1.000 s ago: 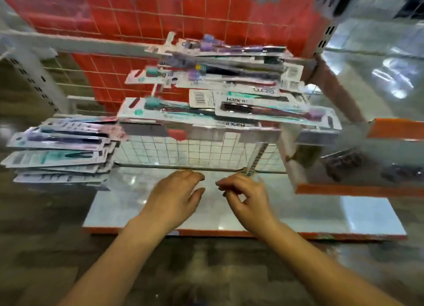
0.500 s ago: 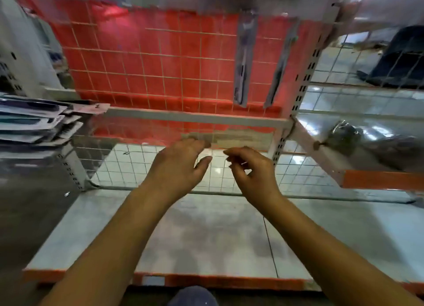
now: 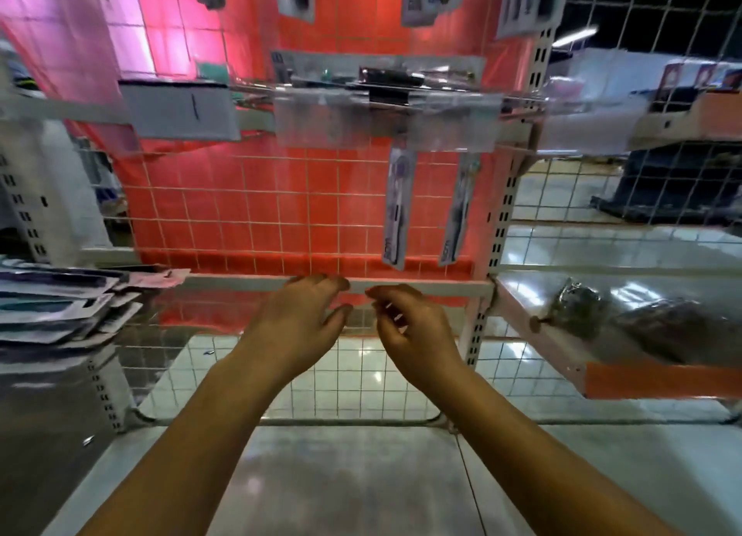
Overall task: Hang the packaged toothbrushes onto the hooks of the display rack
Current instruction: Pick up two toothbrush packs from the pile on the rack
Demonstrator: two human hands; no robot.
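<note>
Here both hands are empty: the left hand [image 3: 295, 324] and right hand [image 3: 409, 326] hover with loosely curled fingers before the rack's pale metal crossbar [image 3: 433, 287], probably between packs. To the left hand's left lies a stack of packaged toothbrushes [image 3: 60, 302], flat glossy cards. Above the right hand, 2 hung packs [image 3: 397, 210] dangle against the wire grid [image 3: 249, 214].
</note>
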